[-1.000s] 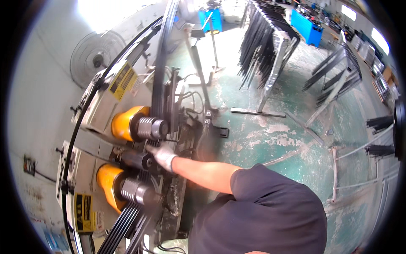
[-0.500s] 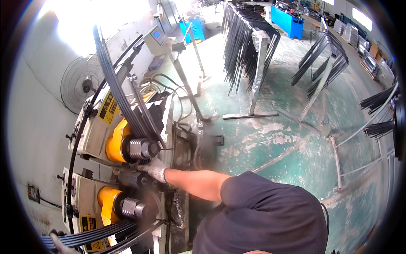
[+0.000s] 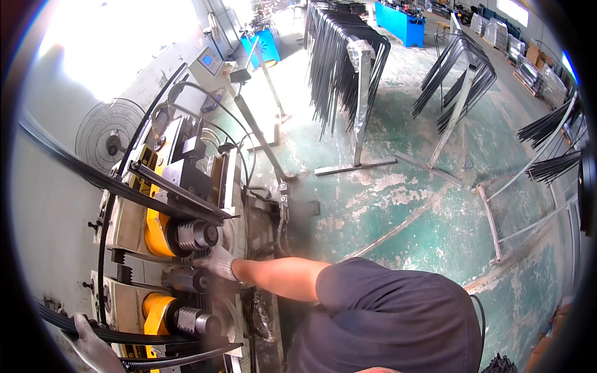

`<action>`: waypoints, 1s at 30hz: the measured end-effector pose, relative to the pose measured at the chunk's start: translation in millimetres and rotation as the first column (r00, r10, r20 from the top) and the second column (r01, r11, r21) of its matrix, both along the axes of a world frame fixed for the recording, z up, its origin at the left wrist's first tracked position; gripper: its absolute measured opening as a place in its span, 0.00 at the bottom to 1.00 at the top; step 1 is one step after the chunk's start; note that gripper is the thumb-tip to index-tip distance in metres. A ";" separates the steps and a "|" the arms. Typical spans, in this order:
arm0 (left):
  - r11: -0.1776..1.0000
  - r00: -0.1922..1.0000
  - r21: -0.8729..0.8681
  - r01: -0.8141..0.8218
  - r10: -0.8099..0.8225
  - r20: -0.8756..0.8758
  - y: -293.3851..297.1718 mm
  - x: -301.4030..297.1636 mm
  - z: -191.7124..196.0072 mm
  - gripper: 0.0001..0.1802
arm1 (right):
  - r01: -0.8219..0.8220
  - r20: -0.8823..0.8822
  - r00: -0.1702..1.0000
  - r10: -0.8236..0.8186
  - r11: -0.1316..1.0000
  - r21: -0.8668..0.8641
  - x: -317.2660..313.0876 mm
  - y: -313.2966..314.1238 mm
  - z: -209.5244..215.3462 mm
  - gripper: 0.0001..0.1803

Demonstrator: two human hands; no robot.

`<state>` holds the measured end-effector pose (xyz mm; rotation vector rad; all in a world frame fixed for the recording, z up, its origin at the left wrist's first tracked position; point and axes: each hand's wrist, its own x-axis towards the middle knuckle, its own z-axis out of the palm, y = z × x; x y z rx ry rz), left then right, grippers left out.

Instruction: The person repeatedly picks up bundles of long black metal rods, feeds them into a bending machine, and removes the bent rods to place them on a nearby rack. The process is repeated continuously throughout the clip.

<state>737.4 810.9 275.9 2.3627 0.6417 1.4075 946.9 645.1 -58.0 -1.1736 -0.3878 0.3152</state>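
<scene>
My left hand (image 3: 93, 345), in a pale glove at the lower left, wraps round a bundle of long black tubes (image 3: 134, 336) that runs to the lower bending head. My right hand (image 3: 217, 262), in a whitish knit glove, reaches in between the two bending heads. Its fingers are closed together beside the upper grooved steel roller (image 3: 198, 235) and a dark cylinder (image 3: 186, 279); what they grip is hidden. Below sits the lower grooved roller (image 3: 199, 322). Another run of black tubes (image 3: 93, 171) slants from the upper left down to the upper head.
Yellow arms (image 3: 160, 233) carry the rollers on the machine. A wall fan (image 3: 112, 140) and a control box (image 3: 208, 61) stand beyond. Racks of bent black tubes (image 3: 339, 68) stand on the worn green floor (image 3: 373, 217). A blue bench (image 3: 400, 23) is at the back.
The upper tubes have swung from steeply upright to a flatter slant toward the left. The lower bundle's left end and my left hand have risen in view. My right hand stays between the heads.
</scene>
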 end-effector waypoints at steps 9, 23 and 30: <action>0.994 0.998 -0.103 -0.038 0.044 0.053 13.6 -10.9 -2.3 0.26 | -0.025 -0.033 0.999 0.022 0.993 -0.114 -6.5 -2.4 10.0 0.23; 0.996 0.998 -0.085 0.025 -0.019 0.066 -0.1 -10.3 -0.6 0.30 | -0.053 -0.105 0.993 0.053 0.999 0.006 -0.5 4.5 3.2 0.26; 0.989 0.993 -0.107 0.098 -0.090 0.082 17.6 -13.9 -1.2 0.30 | -0.057 0.003 0.998 0.057 0.998 -0.037 1.5 1.1 0.3 0.24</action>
